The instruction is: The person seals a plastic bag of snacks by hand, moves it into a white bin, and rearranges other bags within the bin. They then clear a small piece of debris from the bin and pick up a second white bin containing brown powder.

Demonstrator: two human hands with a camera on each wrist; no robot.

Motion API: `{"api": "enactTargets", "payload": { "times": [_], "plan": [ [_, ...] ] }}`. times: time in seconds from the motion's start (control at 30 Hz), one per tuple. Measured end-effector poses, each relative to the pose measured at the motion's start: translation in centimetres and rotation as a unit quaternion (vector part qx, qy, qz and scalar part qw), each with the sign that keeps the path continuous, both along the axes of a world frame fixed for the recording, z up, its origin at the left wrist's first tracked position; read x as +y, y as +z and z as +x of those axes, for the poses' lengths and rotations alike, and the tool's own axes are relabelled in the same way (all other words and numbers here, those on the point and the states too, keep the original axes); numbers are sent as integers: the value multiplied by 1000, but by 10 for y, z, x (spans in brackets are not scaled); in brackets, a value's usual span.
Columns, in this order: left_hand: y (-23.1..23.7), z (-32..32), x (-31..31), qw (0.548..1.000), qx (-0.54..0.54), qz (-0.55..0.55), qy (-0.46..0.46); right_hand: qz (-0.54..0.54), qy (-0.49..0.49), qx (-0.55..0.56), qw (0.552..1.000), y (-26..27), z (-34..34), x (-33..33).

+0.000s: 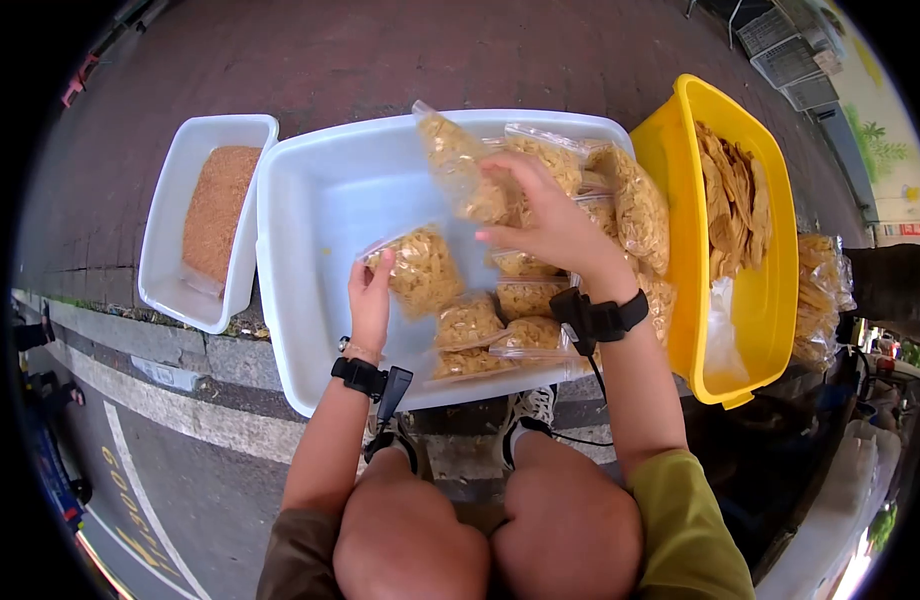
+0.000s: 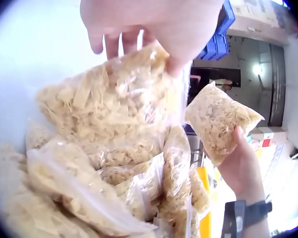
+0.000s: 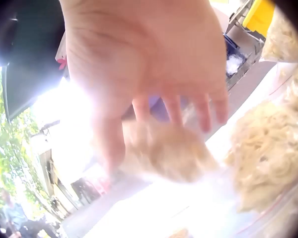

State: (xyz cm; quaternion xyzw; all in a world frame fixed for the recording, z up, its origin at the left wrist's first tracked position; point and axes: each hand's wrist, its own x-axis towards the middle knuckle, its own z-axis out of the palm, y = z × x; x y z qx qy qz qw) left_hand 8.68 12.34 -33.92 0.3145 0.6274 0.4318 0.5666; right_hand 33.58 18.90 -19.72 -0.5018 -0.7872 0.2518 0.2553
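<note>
Left hand [image 1: 369,308] pinches a lower bag [image 1: 423,275] of flakes. Right hand [image 1: 560,222] clamps a raised bag [image 1: 454,158]. Yellow road lettering [image 1: 132,510], near left, is unclear.

- The bags [image 1: 640,205] toward the right edge of the pale blue tub [image 1: 345,200] are formed of clear, glossy, creased plastic.
- Rough, dry-looking flakes [image 1: 420,278] are enclosed in them.
- The pale blue tub is made of smooth plastic, softly lit at its far left corner.
- Smooth, glossy plastic is shown by the yellow tub [image 1: 685,220].
- Matt, grainy crumbs [image 1: 218,205] are held in a smooth white plastic tub [image 1: 161,240].
- The sleeve [image 1: 692,520] is made of matt cloth.
</note>
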Motion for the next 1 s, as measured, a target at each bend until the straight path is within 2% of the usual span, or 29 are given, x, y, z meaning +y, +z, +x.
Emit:
{"api": "enactTargets", "payload": {
  "times": [0.03,0.07,0.1,0.13,0.17,0.2,0.27,0.33,0.37,0.4,0.43,0.47,0.5,0.57,0.6,0.63,0.67,0.7,0.77,0.8,0.83,0.87,0.9,0.93,0.97,1.0],
  "plan": [
    [-5,-7,4,994,-15,40,97,-49,68,-52,995,3,-5,-6],
    [-8,-18,7,995,-17,40,94,-49,66,-53,995,0,-6,-6],
    [-5,-28,10,974,-90,-42,201,-55,-15,-87,995,-7,-7,-5],
    [1,-33,12,931,-161,-123,303,-60,-95,-120,986,-16,-7,-3],
    [6,-33,11,932,-160,-121,302,-11,-202,-162,966,-30,-6,4],
    [12,-34,7,941,-183,-98,266,-9,-204,-160,966,-42,-2,12],
    [7,-36,2,950,-203,-73,226,-80,-307,-271,909,-55,3,23],
    [3,-30,4,974,-87,17,207,-73,-292,-274,913,-47,-8,27],
    [-1,-20,3,957,-76,25,280,-68,-273,-281,918,-45,-15,28],
    [10,-21,5,957,-76,21,278,-72,-275,-282,916,-40,-24,21],
    [19,-21,6,969,-57,51,234,-56,-183,-189,963,-33,-36,10],
    [21,-20,8,978,-38,82,190,-38,-89,-91,991,-27,-42,2],
    [19,-18,12,978,-39,80,188,-40,-90,-93,991,-21,-40,-2],
    [15,-15,16,975,-146,114,122,47,-116,-108,986,-11,-35,-6],
    [10,-15,14,975,-147,114,122,85,-192,-172,962,-2,-23,-3],
    [5,-15,11,993,-55,66,84,122,-267,-234,927,5,-3,2],
    [2,-17,9,998,38,19,44,100,-328,-308,887,6,19,6],
    [12,-14,7,999,19,-29,25,77,-386,-378,838,5,42,9],
    [-20,-16,-3,999,30,13,2,-130,-460,-261,839,4,81,14],
    [-40,-16,-6,997,42,56,-21,-128,-459,-262,839,-4,95,13],
    [-45,-14,-6,987,139,75,-16,-136,-452,-236,849,-11,103,12],
    [-50,-15,-7,987,138,77,-15,-145,-445,-209,859,-19,112,11],
    [-41,-12,-8,932,342,117,-16,-144,-444,-209,859,-17,111,10],
    [-28,-8,-9,834,531,149,-18,-70,-382,-170,906,-11,107,6],
    [-16,-5,-5,834,532,147,-17,4,-315,-128,941,-5,104,1],
    [1,-1,4,900,387,199,-22,0,-213,-148,966,20,91,-7]
  ]
}}
